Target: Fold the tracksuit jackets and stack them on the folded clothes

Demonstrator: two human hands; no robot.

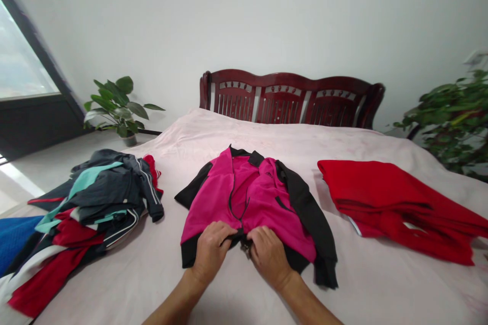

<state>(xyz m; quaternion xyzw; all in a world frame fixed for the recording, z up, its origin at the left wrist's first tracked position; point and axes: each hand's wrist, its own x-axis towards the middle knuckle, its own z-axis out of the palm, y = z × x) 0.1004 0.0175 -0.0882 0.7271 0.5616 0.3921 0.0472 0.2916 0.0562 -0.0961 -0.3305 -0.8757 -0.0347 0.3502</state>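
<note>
A magenta jacket (pixel 251 198) with black sleeves and hem lies spread on the pale pink bed (pixel 267 137), its front half unzipped. My left hand (pixel 211 251) and my right hand (pixel 269 254) meet at the bottom hem of the jacket. Both hands have their fingers pinched closed on the zipper ends at the hem. The small dark zipper piece shows between the thumbs.
A heap of dark, teal and red clothes (pixel 95 203) lies on the bed's left side, with a blue item (pixel 15 233) at the far left. A red garment (pixel 396 203) lies to the right. A dark wooden headboard (pixel 290 99) stands behind. Potted plants (pixel 118 106) flank the bed.
</note>
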